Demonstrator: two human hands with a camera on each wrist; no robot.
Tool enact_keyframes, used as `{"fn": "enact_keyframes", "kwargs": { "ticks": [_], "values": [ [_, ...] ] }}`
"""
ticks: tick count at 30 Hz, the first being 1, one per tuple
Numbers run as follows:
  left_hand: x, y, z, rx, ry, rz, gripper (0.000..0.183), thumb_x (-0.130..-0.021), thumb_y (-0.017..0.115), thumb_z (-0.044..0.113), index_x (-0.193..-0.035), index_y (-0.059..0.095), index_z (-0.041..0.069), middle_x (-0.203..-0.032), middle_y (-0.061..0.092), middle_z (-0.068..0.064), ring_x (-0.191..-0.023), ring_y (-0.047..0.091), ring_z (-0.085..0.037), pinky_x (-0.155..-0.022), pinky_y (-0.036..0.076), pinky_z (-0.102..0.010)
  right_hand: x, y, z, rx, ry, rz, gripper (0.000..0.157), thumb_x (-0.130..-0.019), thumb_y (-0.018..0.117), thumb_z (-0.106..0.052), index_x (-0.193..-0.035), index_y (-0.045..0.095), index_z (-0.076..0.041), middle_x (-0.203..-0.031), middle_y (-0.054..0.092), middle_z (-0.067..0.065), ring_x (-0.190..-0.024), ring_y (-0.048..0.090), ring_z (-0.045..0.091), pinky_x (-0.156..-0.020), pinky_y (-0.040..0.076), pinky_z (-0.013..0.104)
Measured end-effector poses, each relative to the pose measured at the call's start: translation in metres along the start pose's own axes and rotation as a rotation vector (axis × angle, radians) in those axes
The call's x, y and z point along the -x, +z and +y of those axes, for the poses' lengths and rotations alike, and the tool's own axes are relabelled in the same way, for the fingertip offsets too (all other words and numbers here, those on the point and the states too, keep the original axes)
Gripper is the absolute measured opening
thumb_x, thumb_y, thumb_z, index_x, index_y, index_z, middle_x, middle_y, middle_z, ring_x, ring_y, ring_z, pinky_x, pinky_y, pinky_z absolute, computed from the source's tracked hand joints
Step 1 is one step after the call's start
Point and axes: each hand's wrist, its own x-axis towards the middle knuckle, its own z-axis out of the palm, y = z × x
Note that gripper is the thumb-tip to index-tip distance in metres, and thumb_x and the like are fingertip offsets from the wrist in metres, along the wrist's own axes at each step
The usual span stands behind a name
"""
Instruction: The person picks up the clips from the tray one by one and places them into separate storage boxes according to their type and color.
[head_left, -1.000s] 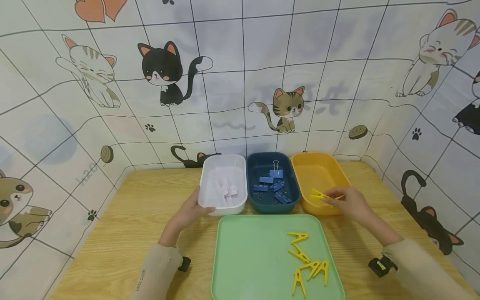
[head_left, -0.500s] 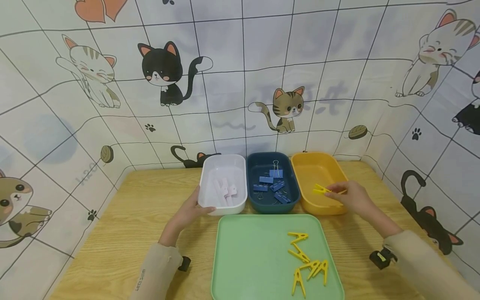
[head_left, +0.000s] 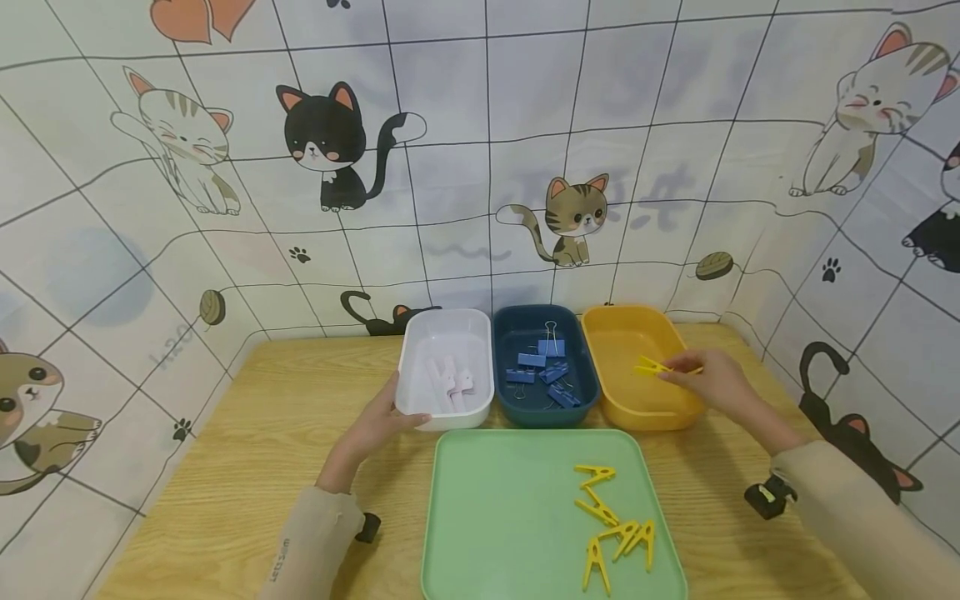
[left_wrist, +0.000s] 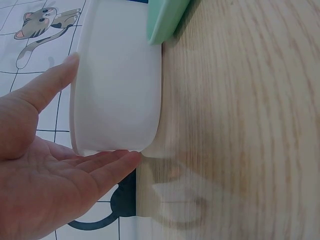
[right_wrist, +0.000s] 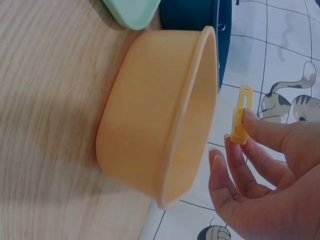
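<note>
In the head view my left hand (head_left: pixel 382 422) rests against the near left corner of a white plastic bin (head_left: pixel 418 421). The left wrist view shows its thumb and fairly straight fingers spread along the bin's walls. Pale clothespins (head_left: pixel 457 385) lie inside that bin. My right hand (head_left: pixel 712 383) pinches a yellow clothespin (head_left: pixel 651 365) over the orange-yellow bin (head_left: pixel 633 325). Seen from the right wrist, this clothespin (right_wrist: pixel 241 112) sits between thumb and fingertips, above the bin's rim. More yellow clothespins (head_left: pixel 596 567) lie on the right half of a green tray (head_left: pixel 502 517).
A dark blue bin (head_left: pixel 513 312) with several blue binder clips (head_left: pixel 532 360) stands between the white and orange-yellow bins. All three line up along the back of the wooden table (head_left: pixel 315 375), close to a cat-print wall covering (head_left: pixel 450 192). The green tray lies in front of them.
The right hand, still pinching the yellow clothespin, has shifted slightly right and upward over the orange-yellow bin. My left hand stays at the white bin, and the clothespins on the tray have not moved.
</note>
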Motion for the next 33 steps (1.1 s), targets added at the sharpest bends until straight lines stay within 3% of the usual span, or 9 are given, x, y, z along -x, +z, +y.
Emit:
{"fn": "enact_keyframes", "kwargs": {
  "ticks": [14, 22, 33],
  "values": [
    [0.000, -0.002, -0.001, -0.009, 0.009, -0.007, 0.096, -0.088, 0.076, 0.012, -0.159, 0.011, 0.013, -0.154, 0.033, -0.023, -0.135, 0.039, -0.042, -0.110, 0.031, -0.060, -0.012, -0.009, 0.006, 0.014, 0.049, -0.016, 0.041, -0.093, 0.070, -0.023, -0.111, 0.065, 0.014, -0.102, 0.067, 0.028, -0.093, 0.060, 0.040, -0.067, 0.049, 0.033],
    [0.001, 0.001, 0.000, 0.021, 0.017, -0.005, 0.095, -0.087, 0.075, 0.007, -0.159, 0.012, 0.009, -0.153, 0.034, -0.025, -0.135, 0.038, -0.044, -0.111, 0.029, -0.061, -0.013, -0.011, 0.004, 0.013, 0.065, -0.042, 0.044, -0.096, 0.067, -0.025, -0.118, 0.063, 0.013, -0.112, 0.063, 0.033, -0.102, 0.059, 0.047, -0.076, 0.054, 0.047],
    [0.014, -0.001, 0.034, 0.052, 0.006, -0.032, 0.092, -0.087, 0.072, -0.001, -0.158, 0.012, 0.002, -0.152, 0.034, -0.026, -0.134, 0.036, -0.049, -0.111, 0.027, -0.062, -0.009, -0.010, 0.006, 0.008, 0.067, -0.047, 0.044, -0.095, 0.068, -0.026, -0.117, 0.064, 0.012, -0.111, 0.064, 0.032, -0.104, 0.057, 0.047, -0.081, 0.051, 0.052]
  ]
}}
